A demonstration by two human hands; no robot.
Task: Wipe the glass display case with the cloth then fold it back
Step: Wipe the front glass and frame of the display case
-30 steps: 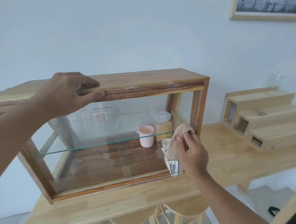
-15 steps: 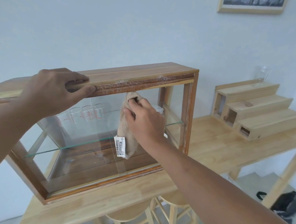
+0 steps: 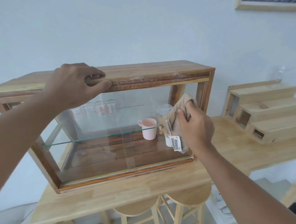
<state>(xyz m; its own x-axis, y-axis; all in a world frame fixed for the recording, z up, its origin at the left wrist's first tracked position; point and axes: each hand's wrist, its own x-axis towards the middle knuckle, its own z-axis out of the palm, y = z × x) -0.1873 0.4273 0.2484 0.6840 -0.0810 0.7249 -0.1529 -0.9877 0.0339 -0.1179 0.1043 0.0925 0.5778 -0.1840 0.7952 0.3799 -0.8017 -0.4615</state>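
Cloth (image 3: 176,121), beige with a white barcode tag (image 3: 176,142) hanging at its lower edge, is bunched in my right hand (image 3: 195,127), fingers curled round it, pressed against the front glass at the right end of the display case (image 3: 159,78). Case sits on the wooden worktop (image 3: 113,196). My left hand (image 3: 75,84) grips the case's top front edge, thumb under the rim, fingers over it. Inside: pink cup (image 3: 148,128) on the floor of the case, clear measuring glasses (image 3: 100,108) toward the back. Stepped wooden stand (image 3: 269,114) further right. Two round stools (image 3: 188,194) below the worktop.
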